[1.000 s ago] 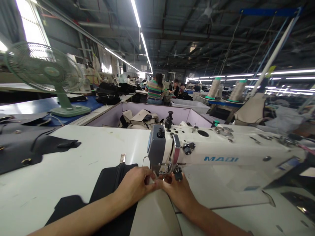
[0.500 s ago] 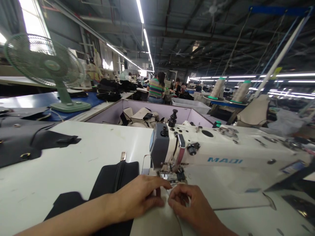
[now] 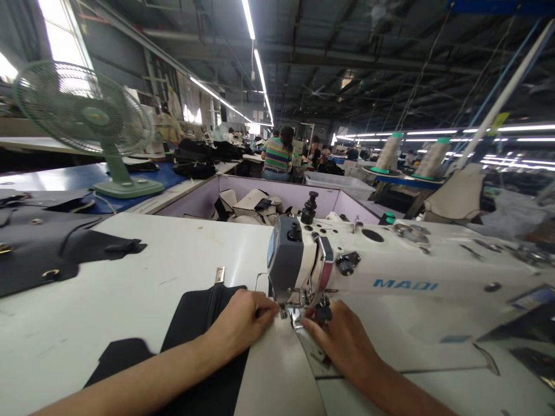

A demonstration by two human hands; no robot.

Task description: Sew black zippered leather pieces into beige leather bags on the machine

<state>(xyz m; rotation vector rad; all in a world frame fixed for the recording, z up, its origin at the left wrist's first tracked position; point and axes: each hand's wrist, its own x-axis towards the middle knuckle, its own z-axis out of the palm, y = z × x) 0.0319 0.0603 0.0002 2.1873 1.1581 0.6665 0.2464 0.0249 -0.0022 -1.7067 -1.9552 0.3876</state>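
Note:
A smooth beige panel (image 3: 281,372), leather-like, lies under the head of a white sewing machine (image 3: 403,277), its far end at the presser foot (image 3: 296,318). On the panel's left edge, close to the needle area, my left hand (image 3: 247,318) is closed, fingertips pressed together on the material. My right hand (image 3: 347,338) is to the right of the presser foot, thumb and fingers drawn together by the panel's edge; what is between them is hidden. Under my left forearm lies a black piece (image 3: 195,323) with a strip ending in a metal zipper end (image 3: 220,274).
Dark grey pieces with metal fittings (image 3: 39,242) lie on the table's left. Beyond the table is a lilac-walled bin (image 3: 186,202) of beige and black pieces. A green fan (image 3: 125,186) stands at left, thread cones (image 3: 388,153) at right. A person in a striped top (image 3: 276,153) is farther off.
My hands have moved forward and apart, one on each side of the presser foot. The beige panel has slid forward under the machine head. The view has shifted slightly.

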